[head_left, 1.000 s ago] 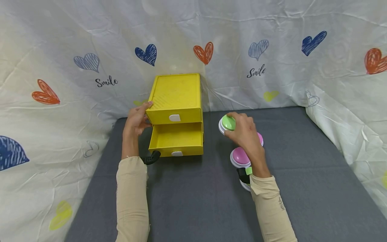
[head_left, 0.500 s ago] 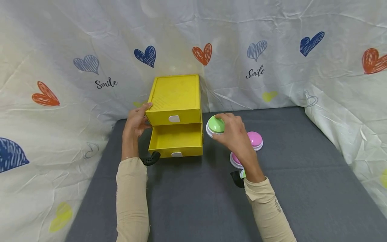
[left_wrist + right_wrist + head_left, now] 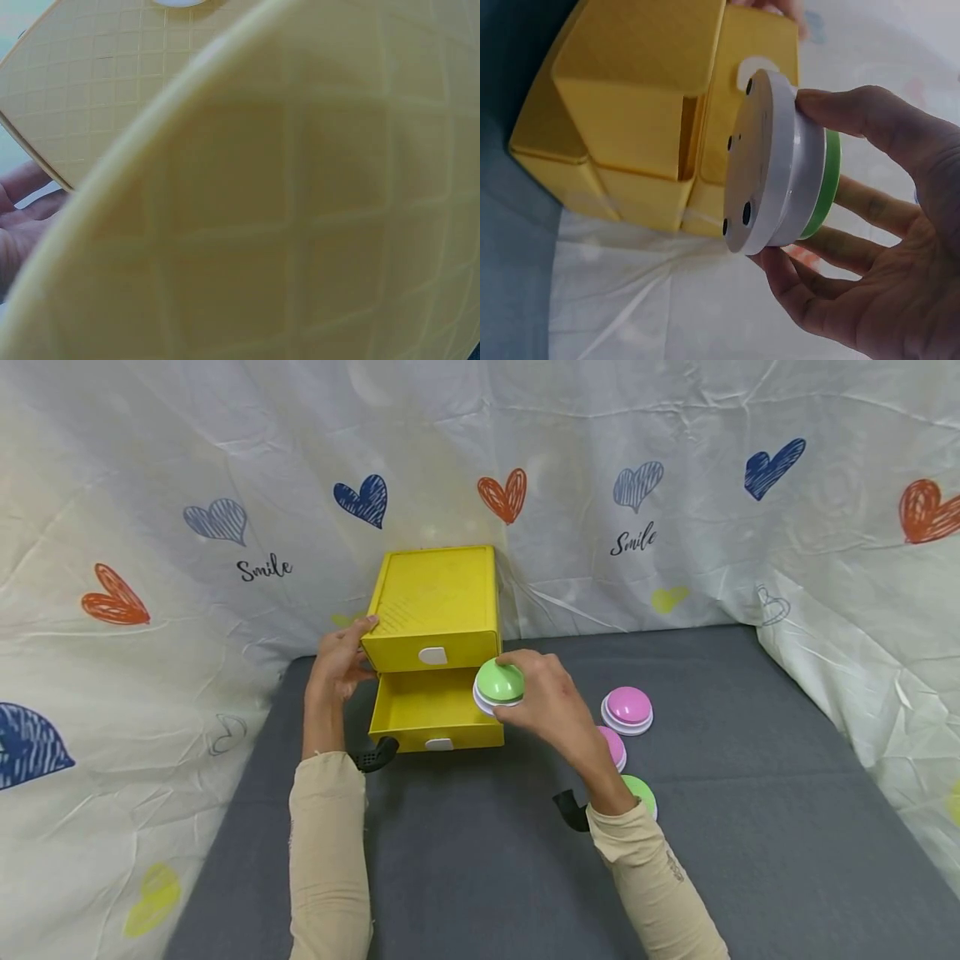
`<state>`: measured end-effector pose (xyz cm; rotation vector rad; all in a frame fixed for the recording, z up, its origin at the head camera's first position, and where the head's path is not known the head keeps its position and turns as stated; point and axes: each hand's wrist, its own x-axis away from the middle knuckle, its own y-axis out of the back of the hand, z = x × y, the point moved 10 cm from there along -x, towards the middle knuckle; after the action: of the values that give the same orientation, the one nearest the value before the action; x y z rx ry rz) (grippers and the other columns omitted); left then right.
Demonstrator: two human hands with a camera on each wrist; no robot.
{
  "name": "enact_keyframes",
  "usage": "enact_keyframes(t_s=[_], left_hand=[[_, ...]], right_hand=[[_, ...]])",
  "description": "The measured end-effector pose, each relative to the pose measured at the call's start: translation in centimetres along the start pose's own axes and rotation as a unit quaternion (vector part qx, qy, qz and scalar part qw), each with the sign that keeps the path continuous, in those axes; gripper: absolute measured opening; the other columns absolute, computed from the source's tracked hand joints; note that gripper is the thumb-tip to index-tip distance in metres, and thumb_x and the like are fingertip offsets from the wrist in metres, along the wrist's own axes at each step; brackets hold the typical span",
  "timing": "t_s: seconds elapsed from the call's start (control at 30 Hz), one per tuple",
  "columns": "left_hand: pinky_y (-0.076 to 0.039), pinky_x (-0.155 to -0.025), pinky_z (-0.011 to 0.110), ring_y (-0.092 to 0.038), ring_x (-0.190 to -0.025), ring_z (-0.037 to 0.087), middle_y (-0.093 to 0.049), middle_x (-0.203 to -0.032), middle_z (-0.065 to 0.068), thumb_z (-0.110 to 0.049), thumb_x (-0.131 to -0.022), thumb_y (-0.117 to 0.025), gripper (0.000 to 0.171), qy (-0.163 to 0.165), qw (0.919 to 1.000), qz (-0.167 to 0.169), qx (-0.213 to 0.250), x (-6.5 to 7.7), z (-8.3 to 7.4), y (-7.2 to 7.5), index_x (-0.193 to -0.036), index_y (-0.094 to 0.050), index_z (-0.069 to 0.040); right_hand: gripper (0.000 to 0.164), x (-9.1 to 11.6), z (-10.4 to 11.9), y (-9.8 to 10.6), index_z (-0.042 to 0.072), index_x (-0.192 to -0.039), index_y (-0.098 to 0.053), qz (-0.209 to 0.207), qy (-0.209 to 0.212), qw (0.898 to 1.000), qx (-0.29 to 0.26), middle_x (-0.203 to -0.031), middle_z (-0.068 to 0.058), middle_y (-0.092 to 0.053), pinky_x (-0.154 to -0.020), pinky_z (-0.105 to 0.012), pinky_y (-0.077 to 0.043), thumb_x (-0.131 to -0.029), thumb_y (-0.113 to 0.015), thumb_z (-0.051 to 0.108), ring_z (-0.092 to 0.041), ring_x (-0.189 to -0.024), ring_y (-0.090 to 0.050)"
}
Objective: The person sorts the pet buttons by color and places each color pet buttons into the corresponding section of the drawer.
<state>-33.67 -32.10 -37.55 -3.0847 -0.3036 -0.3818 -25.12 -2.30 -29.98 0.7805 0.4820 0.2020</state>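
My right hand pinches a push button with a green dome and white round base, raised in front of the drawer box's right side. In the right wrist view its white underside faces away from the palm, the thumb on one edge and fingers on the other. My left hand holds the upper left front corner of a yellow two-drawer box. The lower drawer is pulled out, with no objects visible inside; the upper one is closed. The left wrist view is mostly filled by yellow gridded plastic.
Two pink-domed push buttons, one farther back and one nearer, lie on the dark grey cloth to the right. Another green one is partly behind my right forearm. A white heart-printed sheet hangs close behind the box.
My right hand has carried the green push button leftward from beside the pink ones to the drawer's right edge. The left hand and the drawer box have stayed in place.
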Motion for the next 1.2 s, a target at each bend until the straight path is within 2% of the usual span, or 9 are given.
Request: enact_keyframes(t_s=[0.37, 0.57, 0.83, 1.03, 1.2], left_hand=[[-0.041, -0.089, 0.053, -0.052, -0.112, 0.025, -0.048, -0.121, 0.007, -0.052, -0.074, -0.070, 0.084, 0.005, 1.0000, 0.001, 0.009, 0.0, 0.0, 0.0, -0.137, -0.037, -0.008], [-0.040, -0.089, 0.053, -0.051, -0.113, 0.026, -0.048, -0.121, 0.007, -0.052, -0.073, -0.070, 0.085, 0.007, 0.9999, 0.002, 0.007, 0.0, 0.1, 0.0, -0.137, -0.037, -0.007], [-0.045, -0.085, 0.049, -0.053, -0.109, 0.023, -0.047, -0.120, 0.006, -0.052, -0.075, -0.069, 0.083, 0.011, 0.9999, 0.000, 0.006, 0.1, 0.2, 0.0, -0.137, -0.037, -0.008], [-0.045, -0.084, 0.048, -0.052, -0.108, 0.023, -0.047, -0.120, 0.006, -0.053, -0.074, -0.068, 0.083, 0.014, 0.9999, -0.007, -0.002, 0.1, 0.2, 0.2, -0.137, -0.038, -0.008], [-0.047, -0.081, 0.047, -0.052, -0.108, 0.024, -0.047, -0.120, 0.006, -0.051, -0.075, -0.068, 0.083, 0.011, 0.9999, -0.007, 0.001, 0.1, 0.1, 0.1, -0.138, -0.037, -0.007]], right_hand=[[0.052, -1.4, 0.7, -2.6, 0.010, -0.113, -0.063, 0.030, -0.007, 0.999, -0.027, -0.110, -0.004, -0.060, -0.076, -0.030, -0.043, -0.067, -0.081, 0.025, -0.019, -0.091, -0.047], [0.051, -2.0, 1.3, -3.8, 0.009, -0.111, -0.064, 0.034, 0.008, 0.999, -0.034, -0.104, -0.003, -0.062, -0.072, -0.026, -0.044, -0.065, -0.082, 0.024, -0.017, -0.086, -0.052], [0.052, -2.4, 1.7, -5.5, 0.010, -0.112, -0.064, 0.042, 0.013, 0.998, -0.035, -0.103, -0.002, -0.063, -0.069, -0.026, -0.043, -0.065, -0.081, 0.026, -0.016, -0.084, -0.050], [0.052, -3.1, 2.5, -7.2, 0.007, -0.112, -0.063, 0.046, 0.030, 0.998, -0.042, -0.105, -0.005, -0.063, -0.068, -0.025, -0.045, -0.067, -0.081, 0.025, -0.016, -0.082, -0.055], [0.053, -3.5, 3.0, -9.1, 0.007, -0.114, -0.061, 0.067, 0.028, 0.996, -0.050, -0.104, -0.004, -0.064, -0.066, -0.023, -0.046, -0.069, -0.081, 0.026, -0.015, -0.080, -0.057]])
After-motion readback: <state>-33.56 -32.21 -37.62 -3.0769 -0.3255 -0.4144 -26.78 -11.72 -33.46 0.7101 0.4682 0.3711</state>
